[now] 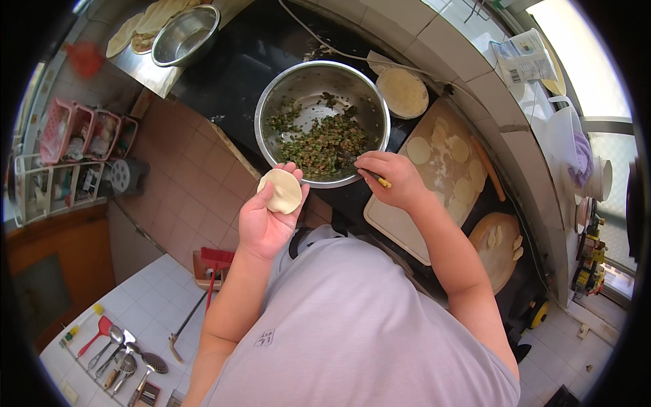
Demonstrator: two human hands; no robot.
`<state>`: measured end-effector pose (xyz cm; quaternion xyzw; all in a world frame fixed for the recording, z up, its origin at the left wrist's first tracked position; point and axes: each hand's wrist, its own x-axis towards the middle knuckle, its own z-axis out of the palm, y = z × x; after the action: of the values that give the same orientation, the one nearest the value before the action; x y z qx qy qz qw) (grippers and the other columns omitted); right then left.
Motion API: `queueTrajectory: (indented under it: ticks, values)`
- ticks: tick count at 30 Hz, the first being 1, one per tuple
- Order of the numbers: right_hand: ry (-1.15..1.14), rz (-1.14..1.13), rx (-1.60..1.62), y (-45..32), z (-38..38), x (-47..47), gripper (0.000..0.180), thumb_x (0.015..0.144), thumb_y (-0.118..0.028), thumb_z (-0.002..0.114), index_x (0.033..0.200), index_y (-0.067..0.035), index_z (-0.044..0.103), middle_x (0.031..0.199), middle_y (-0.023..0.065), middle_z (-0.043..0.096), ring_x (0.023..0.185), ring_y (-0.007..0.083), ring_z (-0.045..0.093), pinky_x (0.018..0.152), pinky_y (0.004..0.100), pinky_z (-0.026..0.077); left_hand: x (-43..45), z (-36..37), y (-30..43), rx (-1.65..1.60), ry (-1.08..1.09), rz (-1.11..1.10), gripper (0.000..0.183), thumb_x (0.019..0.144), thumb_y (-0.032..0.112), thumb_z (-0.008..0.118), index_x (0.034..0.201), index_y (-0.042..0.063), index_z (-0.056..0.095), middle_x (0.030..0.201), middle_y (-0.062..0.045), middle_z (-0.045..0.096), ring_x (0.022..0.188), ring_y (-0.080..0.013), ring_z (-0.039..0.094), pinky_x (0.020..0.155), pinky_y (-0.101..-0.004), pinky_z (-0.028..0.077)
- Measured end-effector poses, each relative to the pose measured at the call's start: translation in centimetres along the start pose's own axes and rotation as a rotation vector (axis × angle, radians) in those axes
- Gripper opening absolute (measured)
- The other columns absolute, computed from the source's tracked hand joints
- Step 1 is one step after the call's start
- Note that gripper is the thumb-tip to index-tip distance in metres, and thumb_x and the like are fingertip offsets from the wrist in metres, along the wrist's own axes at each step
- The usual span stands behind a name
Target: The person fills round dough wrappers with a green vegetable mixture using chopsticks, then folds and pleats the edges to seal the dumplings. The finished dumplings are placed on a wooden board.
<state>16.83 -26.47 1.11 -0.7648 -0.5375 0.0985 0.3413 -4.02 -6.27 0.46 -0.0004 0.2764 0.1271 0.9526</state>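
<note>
A round dough wrapper (283,192) lies across the fingers of my left hand (265,224), its near edge pinned by the thumb. My right hand (394,179) grips a utensil by its yellow-tipped handle (381,180); the far end dips into chopped green and brown filling (325,147), so its shape is hidden. The filling fills part of a large steel bowl (374,96). My left hand is just off the bowl's near left rim, my right hand over its near right rim. Several round wrappers (419,150) lie on a floured board (391,216) right of the bowl.
Beyond the board are a wooden rolling pin (488,168) and a round board (491,264) with several shaped dumplings (494,237). A bowl of flour-like powder (403,92) stands behind the big bowl. Another steel bowl (186,35) is at far left. A cable (346,53) runs along the wall.
</note>
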Motion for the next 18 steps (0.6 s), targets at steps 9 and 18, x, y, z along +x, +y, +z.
queueTrajectory:
  ticks: [9,18]
  values:
    - [0.192,0.011,0.329,0.1,1.1,1.8,0.02,0.083,0.011,0.07,0.1,0.0,0.071,0.101,0.0143,0.076,0.088,0.0273,0.074,0.08,0.0328,0.06,1.5,-2.4,3.6,0.087,-0.048,0.033,0.045,0.112,0.029,0.038,0.146,0.001,0.045,0.149,-0.023,0.052,0.136,-0.037,0.054,0.113,-0.0543,0.048]
    - [0.131,0.065,0.408,0.1,1.1,0.5,0.018,0.082,0.01,0.069,0.097,-0.001,0.071,0.1,0.0156,0.076,0.094,0.0301,0.075,0.082,0.0347,0.06,3.1,-2.3,4.2,0.232,-0.061,0.038,0.061,0.112,0.045,0.031,0.143,-0.005,0.048,0.145,-0.025,0.055,0.134,-0.0372,0.055,0.112,-0.051,0.047]
